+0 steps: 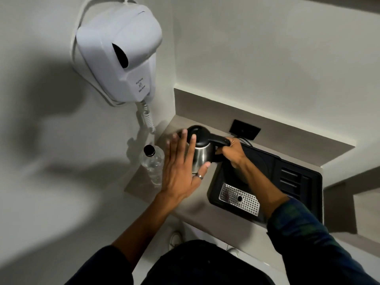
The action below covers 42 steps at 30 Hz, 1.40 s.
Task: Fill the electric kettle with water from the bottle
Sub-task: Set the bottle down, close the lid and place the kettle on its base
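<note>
A steel electric kettle (202, 156) with a black lid and black handle is at the back of the beige counter (186, 208), its lid down. My right hand (231, 150) is shut on the kettle's handle. My left hand (181, 167) is spread flat, fingers apart, in front of the kettle's left side; its fingertips overlap the lid. Whether it touches the kettle I cannot tell. A clear plastic water bottle (152, 163) with a black cap on stands upright left of the kettle, just beyond my left hand.
A black tray (298, 177) with a perforated metal drip plate (238, 199) lies right of the kettle. A black wall socket (244, 129) with a cord sits behind it. A white wall-mounted hair dryer (121, 52) with a coiled cord hangs above the bottle.
</note>
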{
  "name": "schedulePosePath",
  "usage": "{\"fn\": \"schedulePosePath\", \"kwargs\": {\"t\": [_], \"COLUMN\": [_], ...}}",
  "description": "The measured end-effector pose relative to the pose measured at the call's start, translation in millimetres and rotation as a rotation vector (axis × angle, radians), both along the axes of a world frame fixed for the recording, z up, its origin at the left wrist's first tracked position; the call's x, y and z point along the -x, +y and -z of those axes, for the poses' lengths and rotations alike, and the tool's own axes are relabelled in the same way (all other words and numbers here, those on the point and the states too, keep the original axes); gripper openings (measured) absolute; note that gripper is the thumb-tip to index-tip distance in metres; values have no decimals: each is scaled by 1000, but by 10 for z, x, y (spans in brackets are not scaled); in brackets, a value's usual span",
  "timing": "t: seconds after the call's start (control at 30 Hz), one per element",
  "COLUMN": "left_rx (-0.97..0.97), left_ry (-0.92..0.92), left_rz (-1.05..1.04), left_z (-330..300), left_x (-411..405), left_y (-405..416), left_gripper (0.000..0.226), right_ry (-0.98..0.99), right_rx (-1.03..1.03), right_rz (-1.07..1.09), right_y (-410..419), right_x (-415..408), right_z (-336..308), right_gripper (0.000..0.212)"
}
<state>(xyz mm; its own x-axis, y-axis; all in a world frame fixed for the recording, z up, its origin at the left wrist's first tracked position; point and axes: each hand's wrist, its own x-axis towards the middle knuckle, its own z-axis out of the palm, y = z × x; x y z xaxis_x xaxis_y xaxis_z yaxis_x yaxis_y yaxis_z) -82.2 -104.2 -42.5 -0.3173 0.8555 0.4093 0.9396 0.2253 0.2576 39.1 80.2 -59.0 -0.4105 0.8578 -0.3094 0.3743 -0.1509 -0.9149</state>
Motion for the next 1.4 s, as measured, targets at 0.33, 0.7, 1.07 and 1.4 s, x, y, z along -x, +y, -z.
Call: {"fn": "schedulePosePath", "kwargs": {"t": [0.33,0.7,1.07,1.4], "left_rx": [-72,191,197,150], "left_ry": [22,13,7,19], "left_rz": [96,154,182,183], "left_z": [-115,361,366,382], "left_x": [-19,-269,-285,-262], "left_y": [661,819,887,934], "left_gripper": [95,94,95,92], "right_ry": [-63,-95,-98,-207], "right_rx": [-164,-33,1,-70], "right_rz": [247,301,312,186], "right_y": [564,527,573,749], "right_x": [-1140,-1917,-2034,-2023], "right_z": [-511,-231,-41,-116], "right_gripper": [46,30,33,27]}}
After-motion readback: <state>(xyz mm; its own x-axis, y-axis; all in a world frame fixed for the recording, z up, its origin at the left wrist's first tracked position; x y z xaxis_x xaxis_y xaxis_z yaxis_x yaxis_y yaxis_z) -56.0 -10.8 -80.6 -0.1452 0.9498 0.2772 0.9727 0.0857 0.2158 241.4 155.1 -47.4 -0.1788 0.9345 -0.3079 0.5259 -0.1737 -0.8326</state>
